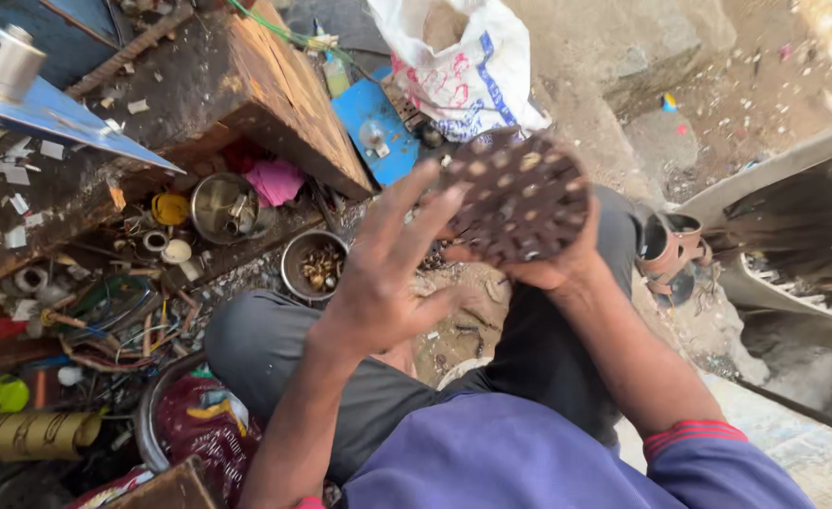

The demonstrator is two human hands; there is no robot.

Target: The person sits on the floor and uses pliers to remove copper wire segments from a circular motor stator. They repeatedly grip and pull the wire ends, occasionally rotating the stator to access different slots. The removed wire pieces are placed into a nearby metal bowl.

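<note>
Right hand (555, 269) grips perforated brown round disc (522, 198) from below, held above the lap, left hand (390, 269) open with fingers spread just beside it, possibly touching; small metal bowl (314, 267) left of disc.

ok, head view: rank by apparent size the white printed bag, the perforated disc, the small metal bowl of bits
1. white printed bag
2. perforated disc, held in the right hand; it is nearer the camera, so its rank is unsure
3. small metal bowl
</note>
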